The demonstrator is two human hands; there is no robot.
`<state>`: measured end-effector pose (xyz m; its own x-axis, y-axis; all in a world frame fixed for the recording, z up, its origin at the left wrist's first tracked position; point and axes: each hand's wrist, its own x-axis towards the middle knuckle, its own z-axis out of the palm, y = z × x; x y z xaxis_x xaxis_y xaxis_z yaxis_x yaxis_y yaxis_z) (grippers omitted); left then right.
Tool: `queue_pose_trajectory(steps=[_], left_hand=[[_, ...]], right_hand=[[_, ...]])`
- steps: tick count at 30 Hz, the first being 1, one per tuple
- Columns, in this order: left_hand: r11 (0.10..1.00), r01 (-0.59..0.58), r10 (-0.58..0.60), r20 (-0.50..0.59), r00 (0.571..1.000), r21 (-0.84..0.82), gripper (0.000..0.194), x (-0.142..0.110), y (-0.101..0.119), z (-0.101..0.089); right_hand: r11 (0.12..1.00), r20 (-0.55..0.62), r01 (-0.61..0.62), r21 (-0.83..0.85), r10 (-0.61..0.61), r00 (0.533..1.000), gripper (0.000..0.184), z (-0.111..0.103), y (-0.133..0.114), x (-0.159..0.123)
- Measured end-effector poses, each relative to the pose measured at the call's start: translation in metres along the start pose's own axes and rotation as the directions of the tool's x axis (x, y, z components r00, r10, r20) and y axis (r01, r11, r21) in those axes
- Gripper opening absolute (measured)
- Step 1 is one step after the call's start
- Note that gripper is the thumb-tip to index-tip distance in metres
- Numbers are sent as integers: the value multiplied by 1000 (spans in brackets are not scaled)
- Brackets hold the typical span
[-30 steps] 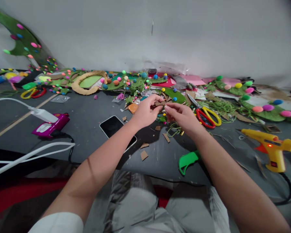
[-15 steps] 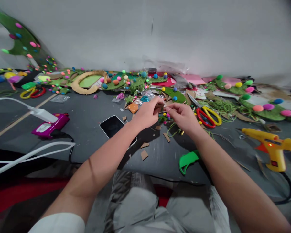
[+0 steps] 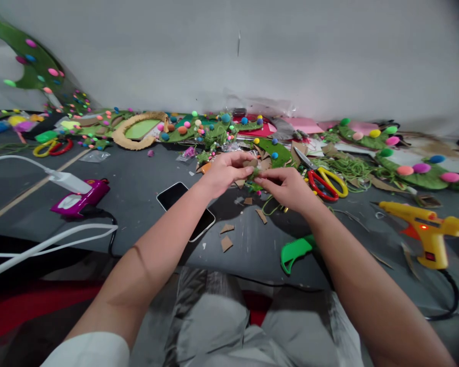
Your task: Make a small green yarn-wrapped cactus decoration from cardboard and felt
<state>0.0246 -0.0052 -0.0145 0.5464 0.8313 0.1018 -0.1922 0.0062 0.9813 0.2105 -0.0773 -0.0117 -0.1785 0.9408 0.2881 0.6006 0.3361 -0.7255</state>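
In the head view, my left hand [image 3: 226, 174] grips a small brown cardboard piece [image 3: 250, 163] between thumb and fingers, held above the worktable. Close by on the right, my right hand [image 3: 285, 186] has its thumb and forefinger pinched at the lower edge of that piece. Something green and thin, perhaps yarn, shows between the two hands, too blurred to make out well. Beneath them lie cardboard scraps [image 3: 226, 243] and a loop of green yarn. A phone [image 3: 202, 223] lies partly under my left forearm.
Red-and-yellow-handled scissors [image 3: 323, 184] and tangled green yarn [image 3: 350, 171] lie right of my hands. A yellow glue gun [image 3: 424, 224] with a lit red light rests far right, a green-handled tool [image 3: 296, 251] nearer. Left are a purple device [image 3: 80, 199] with cables and a tan ring [image 3: 123, 136].
The cardboard piece has been turned in my fingers, and green now shows at its lower edge. Both hands stay close together over the same spot, shifting only slightly.
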Motion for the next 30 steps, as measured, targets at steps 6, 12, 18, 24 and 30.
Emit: queue_pose_trajectory(steps=[6,12,18,24,30], left_hand=[[937,8,-54,124,991,349,21,-2,-2,-6],[819,-76,-47,198,979,569,23,-3,-3,-4],[772,-132,35,165,986,622,24,-6,-9,6],[693,-176,192,57,980,699,18,-3,-17,5],[931,-88,176,-226,958,354,21,3,-16,10]], right_hand=[[984,74,-39,-175,53,996,18,-7,7,-2],[970,93,-182,-159,198,976,20,5,7,4],[884,80,-430,183,423,903,29,8,13,10],[933,-8,-318,170,324,946,30,7,7,9],[982,-118,55,-183,-78,990,20,10,-4,-1]])
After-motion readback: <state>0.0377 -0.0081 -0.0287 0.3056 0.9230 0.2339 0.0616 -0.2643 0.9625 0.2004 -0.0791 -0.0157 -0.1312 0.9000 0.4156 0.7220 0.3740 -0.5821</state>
